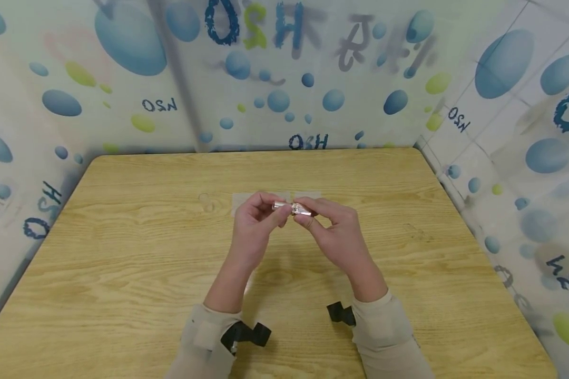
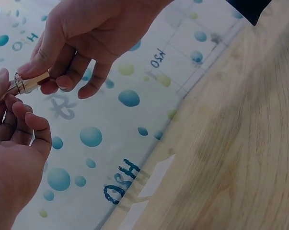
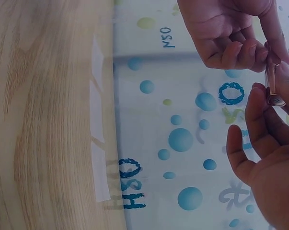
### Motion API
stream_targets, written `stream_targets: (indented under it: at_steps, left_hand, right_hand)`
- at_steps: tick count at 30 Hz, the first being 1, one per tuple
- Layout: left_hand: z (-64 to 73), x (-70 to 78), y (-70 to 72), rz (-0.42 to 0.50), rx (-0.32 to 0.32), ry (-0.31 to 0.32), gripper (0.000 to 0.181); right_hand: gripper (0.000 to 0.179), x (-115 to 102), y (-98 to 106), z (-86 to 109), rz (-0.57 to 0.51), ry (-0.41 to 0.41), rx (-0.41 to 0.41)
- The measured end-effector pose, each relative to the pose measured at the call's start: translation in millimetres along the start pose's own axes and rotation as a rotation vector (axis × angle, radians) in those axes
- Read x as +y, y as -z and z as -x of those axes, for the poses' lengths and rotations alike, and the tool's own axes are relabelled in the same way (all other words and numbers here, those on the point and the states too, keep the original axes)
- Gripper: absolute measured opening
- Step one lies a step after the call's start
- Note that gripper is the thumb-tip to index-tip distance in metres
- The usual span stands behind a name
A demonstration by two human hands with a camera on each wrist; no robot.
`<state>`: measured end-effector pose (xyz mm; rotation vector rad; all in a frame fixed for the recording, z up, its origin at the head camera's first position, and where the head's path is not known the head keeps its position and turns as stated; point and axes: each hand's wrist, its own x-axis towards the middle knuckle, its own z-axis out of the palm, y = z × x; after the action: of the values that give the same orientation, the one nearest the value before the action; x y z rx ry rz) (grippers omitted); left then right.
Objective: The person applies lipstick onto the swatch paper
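In the head view a small shiny rose-gold tube (image 1: 302, 209), shaped like a lipstick tube, is held level between both hands above the table. My left hand (image 1: 251, 229) pinches its left end between thumb and fingers. On the right end, the thumb and forefinger of my right hand (image 1: 342, 237) grip it. A raised ring shows around the middle of the tube (image 2: 25, 85) in the left wrist view, where the hands nearly meet. The right wrist view has the tube (image 3: 272, 88) partly hidden by the fingers.
Pale flat strips (image 3: 98, 115) lie near the far edge of the wooden table (image 1: 147, 252), behind the hands. A patterned sheet (image 1: 275, 121) hangs along the back and sides. Black straps (image 1: 253, 333) stick out from the sleeves at both wrists.
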<state>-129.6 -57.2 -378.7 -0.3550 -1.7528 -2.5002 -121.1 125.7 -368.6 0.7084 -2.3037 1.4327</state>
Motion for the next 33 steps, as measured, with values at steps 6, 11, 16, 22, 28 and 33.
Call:
stream_targets:
  at_steps: [6,11,16,22,28,33]
  left_hand:
    - [0.1,0.7,3.2,0.046,-0.078,-0.013,0.039]
    - [0.2,0.6,6.7,0.113,-0.17,-0.035,0.016]
    - [-0.2,0.4,9.4,0.153,-0.258,-0.063,0.013]
    - [-1.2,0.8,11.7,0.156,-0.35,-0.095,0.014]
    - [-1.4,1.1,11.3,0.148,-0.378,-0.096,0.012]
    - [0.6,1.2,10.4,0.134,-0.354,-0.068,0.014]
  right_hand:
    - [0.031,-2,2,-0.7,-0.001,-0.013,-0.017]
    - [0.031,-3,2,-0.9,-0.012,-0.022,-0.024]
    - [0.03,-5,3,-1.1,-0.012,-0.024,-0.029]
    - [0.03,-5,4,-1.0,-0.017,-0.027,-0.038]
    - [0.032,-5,4,-1.2,-0.018,-0.018,-0.032]
    - [0.033,-5,5,-1.2,-0.024,-0.014,-0.023]
